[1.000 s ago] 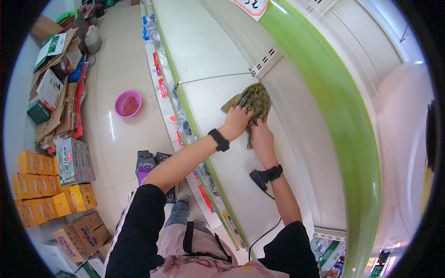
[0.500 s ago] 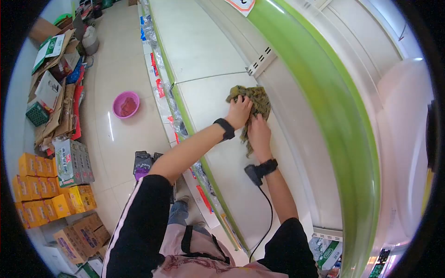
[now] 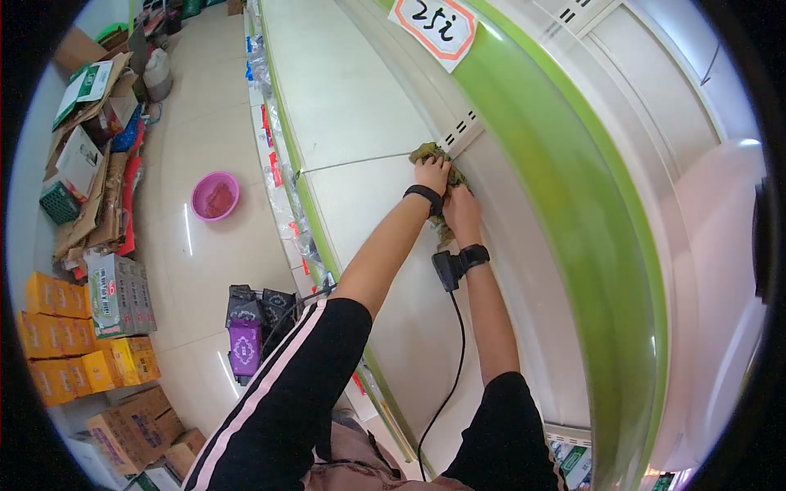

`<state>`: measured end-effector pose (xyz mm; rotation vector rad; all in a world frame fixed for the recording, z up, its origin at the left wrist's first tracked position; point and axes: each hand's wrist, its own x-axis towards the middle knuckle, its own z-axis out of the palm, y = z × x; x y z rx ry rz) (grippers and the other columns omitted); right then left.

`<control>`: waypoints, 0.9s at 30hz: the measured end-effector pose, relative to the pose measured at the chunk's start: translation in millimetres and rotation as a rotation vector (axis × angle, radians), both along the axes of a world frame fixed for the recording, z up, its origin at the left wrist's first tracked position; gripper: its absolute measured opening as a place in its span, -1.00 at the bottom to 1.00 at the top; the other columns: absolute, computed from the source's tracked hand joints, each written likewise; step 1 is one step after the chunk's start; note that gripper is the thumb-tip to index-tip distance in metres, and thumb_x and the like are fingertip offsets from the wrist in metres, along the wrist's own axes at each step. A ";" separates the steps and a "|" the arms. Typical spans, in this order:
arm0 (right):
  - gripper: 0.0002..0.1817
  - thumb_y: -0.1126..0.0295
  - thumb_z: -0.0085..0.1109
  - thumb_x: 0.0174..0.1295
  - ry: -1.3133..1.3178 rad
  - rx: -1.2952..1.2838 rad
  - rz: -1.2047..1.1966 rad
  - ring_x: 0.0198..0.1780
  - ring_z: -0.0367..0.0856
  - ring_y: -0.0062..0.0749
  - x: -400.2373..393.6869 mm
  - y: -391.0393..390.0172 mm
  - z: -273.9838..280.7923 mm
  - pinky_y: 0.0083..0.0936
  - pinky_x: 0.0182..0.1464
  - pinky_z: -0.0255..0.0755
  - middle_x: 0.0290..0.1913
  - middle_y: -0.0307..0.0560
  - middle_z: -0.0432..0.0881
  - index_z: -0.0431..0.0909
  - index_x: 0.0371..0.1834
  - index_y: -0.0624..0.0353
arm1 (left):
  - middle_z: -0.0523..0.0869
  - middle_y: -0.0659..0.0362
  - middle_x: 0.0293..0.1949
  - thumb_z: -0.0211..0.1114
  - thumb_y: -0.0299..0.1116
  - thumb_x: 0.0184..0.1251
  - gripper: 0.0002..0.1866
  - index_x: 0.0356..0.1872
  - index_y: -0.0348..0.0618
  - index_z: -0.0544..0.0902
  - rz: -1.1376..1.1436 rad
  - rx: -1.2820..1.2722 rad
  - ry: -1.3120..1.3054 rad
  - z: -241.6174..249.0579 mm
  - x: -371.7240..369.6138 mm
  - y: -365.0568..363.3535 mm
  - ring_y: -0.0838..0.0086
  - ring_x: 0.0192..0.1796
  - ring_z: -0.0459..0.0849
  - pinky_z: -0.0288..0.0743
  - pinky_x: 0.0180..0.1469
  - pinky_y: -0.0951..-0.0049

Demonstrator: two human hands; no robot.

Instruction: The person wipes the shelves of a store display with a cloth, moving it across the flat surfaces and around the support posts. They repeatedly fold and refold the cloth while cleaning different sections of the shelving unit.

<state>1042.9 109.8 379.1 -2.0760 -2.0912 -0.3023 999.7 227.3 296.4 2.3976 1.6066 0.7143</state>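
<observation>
A crumpled olive-green rag (image 3: 425, 152) lies against the back of the white shelf (image 3: 360, 217), near the slotted bracket. My left hand (image 3: 431, 174) is closed over its upper part with the fingers bent. Just below and to the right, my right hand (image 3: 463, 214) grips the same cloth, and a loose end hangs out beneath it. Both wrists wear black straps; the right one carries a small black box (image 3: 448, 270) with a cable running down. Most of the rag is hidden under my hands.
A green shelf edge (image 3: 565, 180) with a price card (image 3: 434, 29) curves close on the right. On the floor are a pink basin (image 3: 215, 196), black and purple packages (image 3: 244, 348), yellow boxes (image 3: 61, 335) and flattened cardboard (image 3: 105, 192).
Both hands have moved up and inward with the rag, towards the bracket at the shelf's back. The rag is more bunched beneath them. The view has shifted, showing more of the price card.
</observation>
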 end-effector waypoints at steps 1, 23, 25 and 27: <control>-0.84 0.42 0.03 0.16 0.017 -0.012 -0.016 -0.19 0.58 0.06 1.7 1.8 -0.4 -0.13 -0.19 0.49 -0.27 0.14 0.55 0.58 -0.31 0.22 | 0.38 0.22 0.33 0.04 -0.23 0.30 -0.57 0.22 0.14 0.41 0.001 0.001 -0.004 14.9 -5.8 -6.0 0.34 0.34 0.34 0.10 0.33 0.03; -0.86 0.51 0.09 0.08 -0.019 0.090 0.052 -0.16 0.56 -0.05 -18.7 -168.4 -2.9 -0.21 -0.20 0.52 -0.18 0.03 0.50 0.59 -0.29 0.19 | 0.63 0.10 -0.17 0.21 -0.40 0.12 -0.69 -0.06 -0.09 0.53 -0.456 0.232 0.140 56.3 -93.0 -186.5 0.22 -0.09 0.62 0.57 -0.17 0.30; -0.78 0.51 0.08 0.10 -0.031 0.059 0.074 -0.15 0.54 -0.09 -21.9 -197.6 -1.5 -0.24 -0.21 0.51 -0.21 -0.01 0.48 0.60 -0.17 0.16 | 0.59 0.04 -0.09 0.17 -0.45 0.13 -0.61 0.04 -0.14 0.47 -0.528 0.147 0.199 67.1 -107.4 -208.0 0.20 -0.03 0.59 0.56 -0.13 0.30; -0.75 0.51 0.07 0.12 -0.026 0.026 0.047 -0.16 0.54 -0.11 -24.5 -215.3 -6.2 -0.25 -0.21 0.51 -0.22 -0.03 0.48 0.59 -0.13 0.15 | 0.55 -0.01 -0.01 0.13 -0.50 0.14 -0.54 0.15 -0.19 0.41 -0.592 0.065 0.258 66.7 -117.0 -223.2 0.17 0.04 0.56 0.55 -0.09 0.29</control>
